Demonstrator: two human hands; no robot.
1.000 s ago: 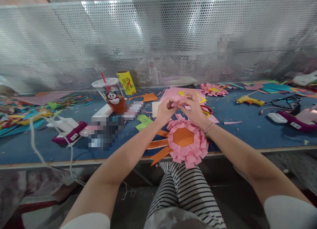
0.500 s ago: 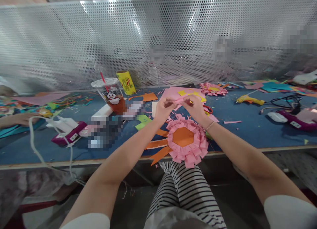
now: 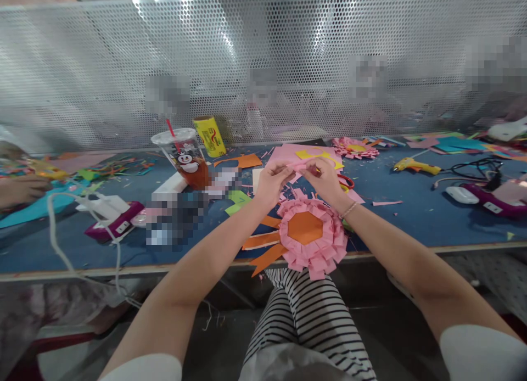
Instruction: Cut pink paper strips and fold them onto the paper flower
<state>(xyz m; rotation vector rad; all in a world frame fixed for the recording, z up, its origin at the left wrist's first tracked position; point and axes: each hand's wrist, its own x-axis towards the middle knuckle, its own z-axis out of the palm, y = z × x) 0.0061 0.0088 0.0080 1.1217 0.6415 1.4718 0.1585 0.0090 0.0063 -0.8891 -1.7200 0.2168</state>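
Observation:
A narrow pink paper strip (image 3: 298,166) is stretched between my two hands above the table. My left hand (image 3: 273,180) pinches its left end, and my right hand (image 3: 324,178) pinches the other. Just below them, nearest me, lies a pink paper rosette (image 3: 305,233) with an orange centre and orange paper tails (image 3: 263,240); it overhangs the table's front edge a little. Behind my hands are pink paper sheets (image 3: 284,151) and a yellow cut sheet (image 3: 329,155). Scissors with red handles (image 3: 346,181) lie partly hidden beside my right hand.
A drink cup (image 3: 187,164) and a yellow box (image 3: 209,136) stand left. Purple power strips lie left (image 3: 117,222) and right (image 3: 489,202), with loose cables. A glue gun (image 3: 418,166) lies right. Another person's hand (image 3: 20,191) is at far left. A perforated metal screen (image 3: 263,68) stands behind.
My hands keep nearly the same place and grip on the pink strip. At far left, the other person's hand has shifted, and a yellow glue gun now shows by it.

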